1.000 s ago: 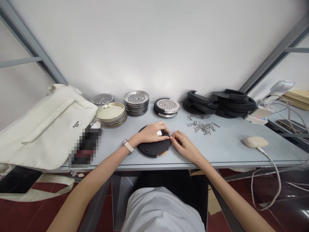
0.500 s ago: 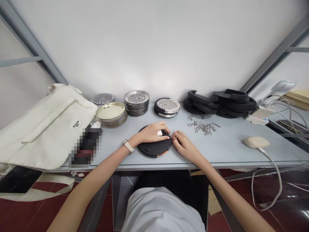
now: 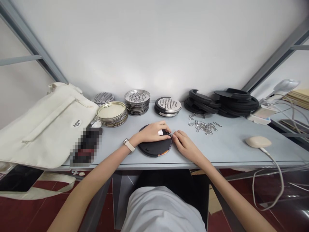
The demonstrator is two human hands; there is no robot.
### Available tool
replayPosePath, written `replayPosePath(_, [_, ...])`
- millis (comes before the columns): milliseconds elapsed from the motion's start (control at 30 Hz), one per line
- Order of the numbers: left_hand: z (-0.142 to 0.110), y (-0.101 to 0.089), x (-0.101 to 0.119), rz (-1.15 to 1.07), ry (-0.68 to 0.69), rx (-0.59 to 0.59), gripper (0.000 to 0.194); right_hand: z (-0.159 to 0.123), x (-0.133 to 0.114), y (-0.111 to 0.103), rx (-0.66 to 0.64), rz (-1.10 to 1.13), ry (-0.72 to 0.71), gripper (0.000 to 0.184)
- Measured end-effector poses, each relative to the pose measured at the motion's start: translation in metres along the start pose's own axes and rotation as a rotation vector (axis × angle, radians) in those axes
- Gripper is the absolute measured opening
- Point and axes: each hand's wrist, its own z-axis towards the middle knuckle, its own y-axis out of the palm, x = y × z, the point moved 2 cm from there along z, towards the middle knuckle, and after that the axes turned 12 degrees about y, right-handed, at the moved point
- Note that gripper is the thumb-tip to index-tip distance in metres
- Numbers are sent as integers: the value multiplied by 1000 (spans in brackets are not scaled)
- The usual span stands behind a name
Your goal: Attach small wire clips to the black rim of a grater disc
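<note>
A round black disc [image 3: 154, 149] lies on the grey desk near its front edge, with a metal and orange rim showing at its lower right. My left hand [image 3: 154, 132] rests across the disc's top and grips it near the right edge, thumb and fingers curled in. Against that same edge, my right hand [image 3: 181, 141] pinches a small metal clip [image 3: 171, 134], mostly covered by fingertips. Beyond the right hand lies a loose heap of similar metal clips [image 3: 205, 127]. Behind the disc are round perforated grater plates with black rims [image 3: 169, 105].
Stacks of gold-toned lids [image 3: 112, 111] and metal grater discs [image 3: 137, 100] stand at the back left, beside a white bag [image 3: 50, 129]. Black plastic rings [image 3: 238, 103] are piled at the back right. A cream corded device [image 3: 258, 141] sits at the right.
Both hands stay at the disc's right edge. My right fingertips have shifted slightly, and less of the metal clip shows. The whole view has moved a little.
</note>
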Motion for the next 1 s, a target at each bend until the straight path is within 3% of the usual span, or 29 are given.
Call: replayPosePath(1000, [0,1,0,41,-3,-11,26,-1,0,0,0,-17,-3,30])
